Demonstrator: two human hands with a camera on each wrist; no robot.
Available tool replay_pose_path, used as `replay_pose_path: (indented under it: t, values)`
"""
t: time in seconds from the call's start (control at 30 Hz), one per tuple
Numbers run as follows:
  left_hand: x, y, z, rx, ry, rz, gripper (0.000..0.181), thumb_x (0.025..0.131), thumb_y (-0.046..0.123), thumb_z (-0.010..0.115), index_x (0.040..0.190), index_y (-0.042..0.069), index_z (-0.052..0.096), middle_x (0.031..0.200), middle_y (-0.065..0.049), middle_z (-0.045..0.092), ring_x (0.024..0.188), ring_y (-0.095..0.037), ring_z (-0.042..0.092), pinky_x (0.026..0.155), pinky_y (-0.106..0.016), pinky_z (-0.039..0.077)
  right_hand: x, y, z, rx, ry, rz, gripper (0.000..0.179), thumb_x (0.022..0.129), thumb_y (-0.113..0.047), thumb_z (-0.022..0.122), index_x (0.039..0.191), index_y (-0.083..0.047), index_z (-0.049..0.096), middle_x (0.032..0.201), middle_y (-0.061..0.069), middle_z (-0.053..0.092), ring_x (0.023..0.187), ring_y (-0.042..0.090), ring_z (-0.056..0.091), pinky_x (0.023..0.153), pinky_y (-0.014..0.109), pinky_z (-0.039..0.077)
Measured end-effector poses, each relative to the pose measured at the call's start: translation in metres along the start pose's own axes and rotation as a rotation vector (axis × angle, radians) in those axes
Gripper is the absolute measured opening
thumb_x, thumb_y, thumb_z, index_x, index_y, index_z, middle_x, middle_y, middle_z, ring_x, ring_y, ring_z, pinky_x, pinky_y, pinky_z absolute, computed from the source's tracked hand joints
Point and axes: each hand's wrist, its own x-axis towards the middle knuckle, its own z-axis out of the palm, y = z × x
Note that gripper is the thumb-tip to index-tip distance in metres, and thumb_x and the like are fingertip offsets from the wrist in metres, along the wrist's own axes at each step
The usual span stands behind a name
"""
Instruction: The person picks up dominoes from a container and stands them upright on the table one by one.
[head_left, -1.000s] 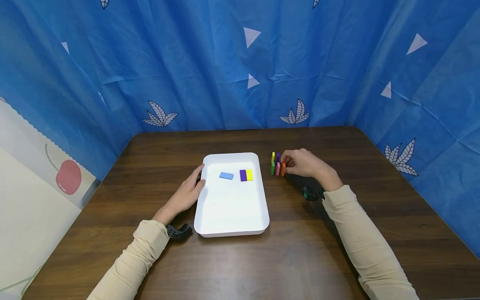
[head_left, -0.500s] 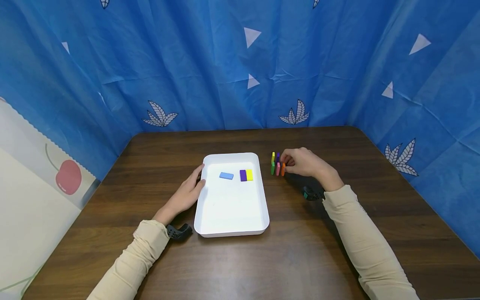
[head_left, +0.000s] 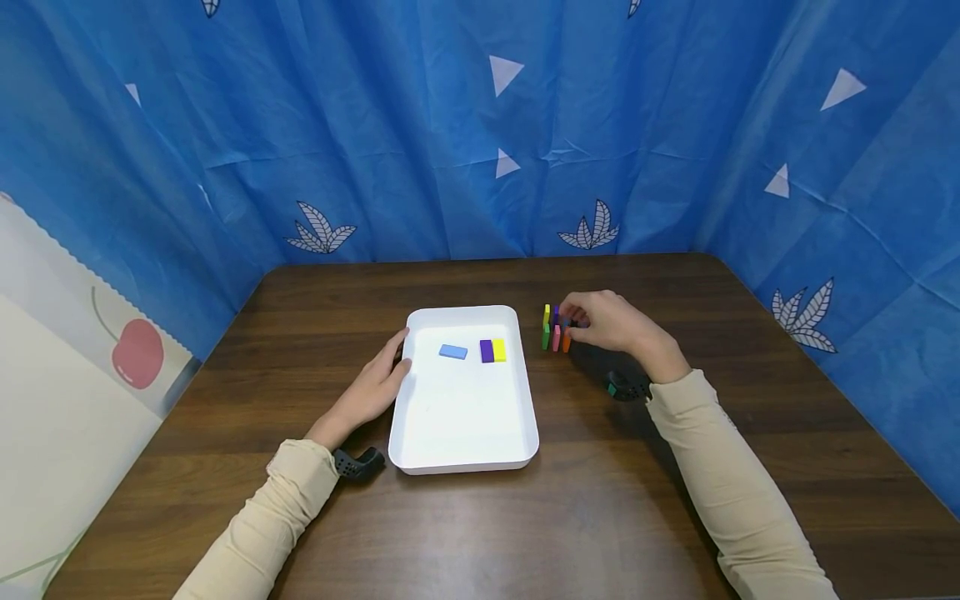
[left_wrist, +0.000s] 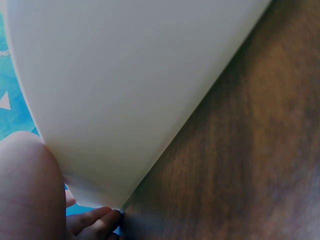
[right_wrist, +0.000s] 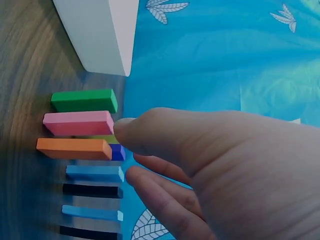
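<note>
My left hand (head_left: 369, 390) rests against the left side of a white tray (head_left: 465, 467), its fingers and thumb touching the rim. To the tray's right, my right hand (head_left: 611, 323) is over small upright blocks. In the right wrist view, green (right_wrist: 84, 101), pink (right_wrist: 78, 123) and orange (right_wrist: 74, 149) blocks stand in a row. Partly hidden behind them is a purple block (right_wrist: 118, 152). Light blue (right_wrist: 92, 173) and black (right_wrist: 92, 190) blocks follow below. The thumb and fingertips are apart, nothing visible between them; one fingertip is close to the light blue block, contact unclear.
Inside the tray lie a blue block (head_left: 453, 352), a purple block (head_left: 487, 351) and a yellow block (head_left: 499, 350); the last two are side by side. A brown wooden table (head_left: 480, 533) carries everything. Blue curtain (head_left: 420, 167) hangs behind and to the right.
My right hand has lifted slightly from the upright blocks, uncovering a bit of blue behind the orange one. The left hand and tray have not moved.
</note>
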Motion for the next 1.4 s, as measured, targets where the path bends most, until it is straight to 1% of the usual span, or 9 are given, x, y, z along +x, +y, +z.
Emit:
replay_pose_path:
  t: [0.2,0.4,0.57,0.8,1.0,1.27,1.4]
  values:
    - [0.000,0.000,0.000,0.003,-0.002,-0.005,0.062,0.112,0.026,0.039,0.166,0.011,0.013,0.169,-0.021,0.023,0.153,-0.040,0.030,0.120,-0.059,0.030,0.000,-0.010,-0.002,-0.018,0.016,-0.005,0.034,0.090,-0.006,0.079,0.121,0.002,0.069,0.115,0.019,0.074,0.106,0.033,0.070,0.095,0.049,0.057]
    - [-0.001,0.001,0.000,0.003,-0.004,-0.011,0.063,0.112,0.028,0.039,0.167,0.012,0.013,0.169,-0.020,0.023,0.153,-0.038,0.030,0.121,-0.059,0.029,-0.002,-0.019,-0.004,-0.004,0.027,-0.020,0.035,0.091,-0.007,0.077,0.123,0.004,0.068,0.118,0.021,0.072,0.108,0.036,0.070,0.096,0.050,0.057]
    - [-0.001,0.000,-0.001,0.004,-0.003,0.000,0.062,0.112,0.028,0.039,0.167,0.012,0.013,0.169,-0.021,0.023,0.153,-0.039,0.030,0.121,-0.059,0.029,-0.002,-0.023,-0.004,0.005,0.042,-0.039,0.036,0.092,-0.009,0.077,0.124,0.003,0.068,0.120,0.021,0.072,0.107,0.035,0.071,0.094,0.048,0.058]
    - [0.000,-0.001,0.000,-0.004,-0.002,-0.002,0.062,0.112,0.027,0.039,0.166,0.012,0.013,0.169,-0.020,0.023,0.153,-0.039,0.030,0.121,-0.058,0.029,0.000,-0.027,0.000,-0.021,0.073,-0.091,0.032,0.093,-0.009,0.076,0.123,0.001,0.069,0.119,0.020,0.073,0.104,0.035,0.072,0.090,0.047,0.060]
    - [-0.001,0.000,-0.001,-0.001,-0.003,-0.001,0.062,0.112,0.028,0.039,0.166,0.012,0.014,0.169,-0.020,0.023,0.153,-0.039,0.030,0.121,-0.059,0.029,0.000,-0.035,0.000,-0.010,0.076,-0.094,0.032,0.093,-0.011,0.077,0.122,-0.001,0.069,0.120,0.018,0.073,0.104,0.033,0.072,0.090,0.045,0.060]
    - [-0.001,0.001,-0.001,0.000,-0.005,0.001,0.062,0.112,0.028,0.039,0.166,0.011,0.013,0.169,-0.021,0.023,0.153,-0.040,0.031,0.121,-0.059,0.029,0.001,-0.040,0.008,-0.009,0.081,-0.105,0.036,0.094,-0.014,0.076,0.127,0.000,0.068,0.123,0.016,0.072,0.106,0.033,0.070,0.092,0.045,0.059]
    - [-0.001,0.001,-0.001,0.003,-0.004,-0.005,0.062,0.112,0.029,0.039,0.166,0.012,0.013,0.169,-0.020,0.023,0.153,-0.039,0.030,0.121,-0.059,0.029,0.003,-0.042,0.015,-0.023,0.085,-0.123,0.039,0.093,-0.012,0.076,0.129,-0.001,0.067,0.125,0.015,0.071,0.103,0.031,0.070,0.091,0.044,0.059]
